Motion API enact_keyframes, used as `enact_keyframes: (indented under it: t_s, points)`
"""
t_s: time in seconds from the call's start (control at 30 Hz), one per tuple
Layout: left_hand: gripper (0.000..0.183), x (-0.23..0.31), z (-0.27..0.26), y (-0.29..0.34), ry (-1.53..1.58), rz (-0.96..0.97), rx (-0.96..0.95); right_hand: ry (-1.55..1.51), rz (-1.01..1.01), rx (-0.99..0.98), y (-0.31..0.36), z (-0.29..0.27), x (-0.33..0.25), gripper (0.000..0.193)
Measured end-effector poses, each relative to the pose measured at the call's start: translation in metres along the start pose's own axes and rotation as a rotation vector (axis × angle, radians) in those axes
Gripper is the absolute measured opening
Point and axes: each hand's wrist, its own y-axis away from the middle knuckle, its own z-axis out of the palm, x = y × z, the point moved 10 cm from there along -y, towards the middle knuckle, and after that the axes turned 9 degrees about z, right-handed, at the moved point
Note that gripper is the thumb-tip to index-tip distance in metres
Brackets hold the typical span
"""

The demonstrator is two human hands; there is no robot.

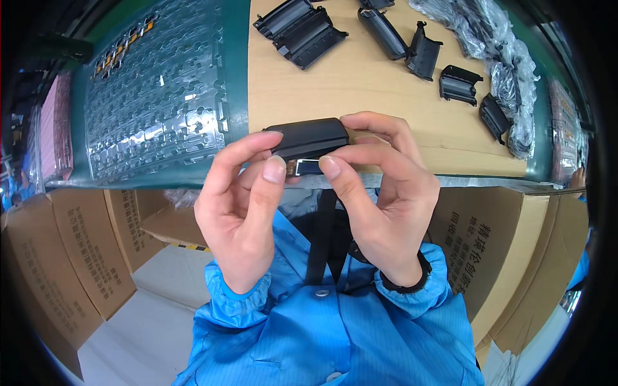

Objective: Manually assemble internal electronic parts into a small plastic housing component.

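Note:
Between my two hands, just above the table's near edge, is a black plastic housing (308,136). A small circuit board (305,167) with a white-and-dark rectangle shows right below it, between my thumbs. My left hand (241,199) pinches the left end, with the index finger on top and the thumb at the lower edge. At the right end my right hand (389,183) grips with its fingers and thumb. I cannot tell whether the board sits inside the housing or only against it. Parts of both are hidden behind my fingers.
Several black housings (423,51) lie on the tan board (360,90), some opened out. Crumpled clear plastic bags (508,83) lie along its right side. At left rests a clear blister tray (161,96) with small orange-and-black parts (125,48). Cardboard boxes (71,257) stand below the table.

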Motion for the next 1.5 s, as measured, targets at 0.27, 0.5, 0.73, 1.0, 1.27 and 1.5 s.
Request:
enact_keyframes:
  t_s: [0.27,0.5,0.73,1.0,1.27,1.5]
  points:
    - [0.031,0.001,-0.004,-0.002,-0.026,0.027,0.004,0.348,-0.312,0.049,0.014,0.008,-0.032,0.015]
    - [0.031,0.002,-0.008,-0.002,0.054,0.024,0.053,-0.407,0.335,-0.051,0.017,0.015,0.035,0.027]
    - [0.031,-0.001,-0.009,0.000,0.041,0.019,0.062,-0.506,0.196,-0.043,0.015,0.022,0.029,0.014]
    - [0.040,0.013,0.002,-0.003,-0.051,0.126,0.080,-0.399,0.134,0.120,0.016,0.023,0.020,0.012]
    - [0.064,0.045,-0.022,0.002,0.035,0.475,0.107,0.156,-0.374,-0.064,-0.023,0.021,-0.078,0.019]
    - [0.050,0.052,-0.034,0.004,-0.266,0.386,-0.042,-0.194,0.330,-0.083,-0.335,-0.025,-0.029,0.020]
